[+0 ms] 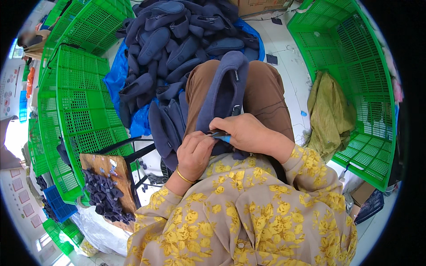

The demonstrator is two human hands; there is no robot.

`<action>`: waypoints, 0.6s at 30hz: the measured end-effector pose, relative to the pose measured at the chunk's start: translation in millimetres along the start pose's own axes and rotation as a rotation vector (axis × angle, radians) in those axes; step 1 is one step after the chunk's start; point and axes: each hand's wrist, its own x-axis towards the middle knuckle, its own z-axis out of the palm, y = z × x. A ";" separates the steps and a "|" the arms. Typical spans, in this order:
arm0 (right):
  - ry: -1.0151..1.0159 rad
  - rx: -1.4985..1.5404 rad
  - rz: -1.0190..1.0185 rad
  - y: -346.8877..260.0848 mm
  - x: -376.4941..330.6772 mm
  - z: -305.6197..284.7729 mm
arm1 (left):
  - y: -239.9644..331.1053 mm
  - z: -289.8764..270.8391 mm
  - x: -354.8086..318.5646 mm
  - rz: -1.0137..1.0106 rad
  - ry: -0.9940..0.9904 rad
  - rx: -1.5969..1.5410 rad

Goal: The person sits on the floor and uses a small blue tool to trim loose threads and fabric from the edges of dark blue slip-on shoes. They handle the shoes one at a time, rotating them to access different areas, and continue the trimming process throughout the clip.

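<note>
A navy fabric slipper [211, 99] lies across my lap, toe pointing away, its opening facing up with a small dark tag on the rim. My right hand [250, 135] is closed around small blue-handled thread snips [225, 138], their metal end at the slipper's near end. My left hand [194, 153] pinches that near end right beside the snips' tip; fingers hide what exactly lies between them. Several more navy slippers [166, 126] lean against my left thigh. Beyond my knees, a large heap of such slippers [177, 42] rests on a blue plastic sheet [141, 120].
Green mesh crates [86, 115] stand at left; another green crate [368, 75] at right has an olive sack [330, 115] against it. Small navy fabric bows [104, 193] cover part of a wooden stool [122, 179] by my left elbow. A cardboard box [262, 6] sits at the far side.
</note>
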 end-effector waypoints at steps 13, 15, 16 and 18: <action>0.448 1.108 0.199 -32.9 21.7 -18.5 | 4.5 -5.1 12.5 -0.086 -0.105 -0.090; 0.404 1.163 0.291 -40.5 18.3 -31.7 | 3.7 -6.0 12.7 -0.135 -0.103 -0.109; 0.411 1.232 0.302 -44.6 15.1 -35.6 | 2.2 -7.3 15.0 -0.127 -0.106 -0.115; 0.397 1.451 0.218 -48.2 5.0 -49.5 | 2.9 -9.3 17.3 -0.125 -0.108 -0.138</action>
